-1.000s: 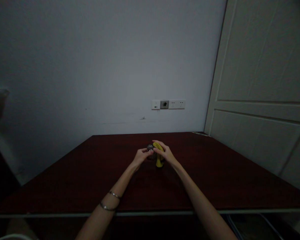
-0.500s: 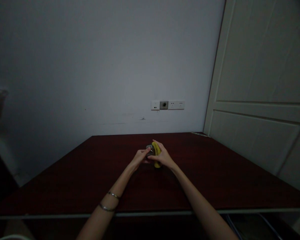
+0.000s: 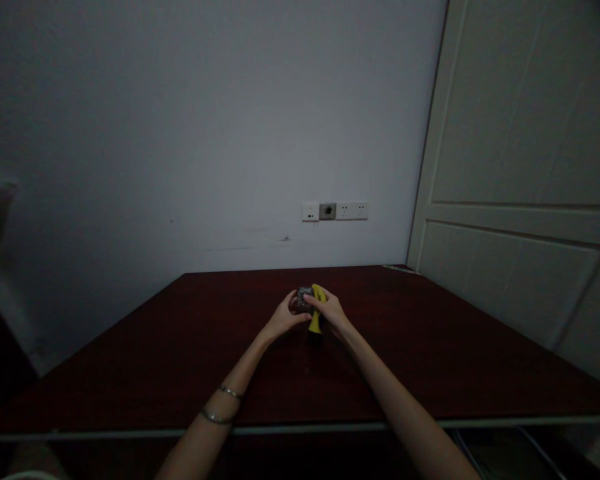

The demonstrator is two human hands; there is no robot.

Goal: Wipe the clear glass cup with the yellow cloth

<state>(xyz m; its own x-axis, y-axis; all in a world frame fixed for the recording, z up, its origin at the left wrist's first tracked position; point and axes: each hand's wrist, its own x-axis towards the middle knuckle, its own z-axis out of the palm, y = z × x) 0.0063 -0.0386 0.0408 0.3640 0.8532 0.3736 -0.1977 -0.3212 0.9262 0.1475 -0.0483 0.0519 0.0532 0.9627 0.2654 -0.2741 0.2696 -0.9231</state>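
Observation:
Over the middle of the dark red table point(image 3: 180, 360), my two hands meet around a small dark, greyish-brown object point(image 3: 305, 305) with a paler top. My left hand point(image 3: 285, 318) curls around its left side, fingers closed on it, with the thumb along the near side. My right hand point(image 3: 331, 309) grips a bright yellow piece point(image 3: 315, 323) that runs down along the object's right side and ends dark at the bottom. The right thumb presses on the dark object's face. What kind of things these are, and whether they are joined, I cannot tell.
Behind the table rises a pale wall point(image 3: 230, 133) with a row of sockets point(image 3: 344, 211). A panelled cream door point(image 3: 520, 220) stands along the right. A flat strip point(image 3: 399, 269) lies at the far right corner. The table's front edge point(image 3: 310, 427) runs below my forearms.
My left hand has shifted its hold, opening wider around the dark object. My right thumb has moved up onto the object's face. The yellow piece has turned and looks narrower.

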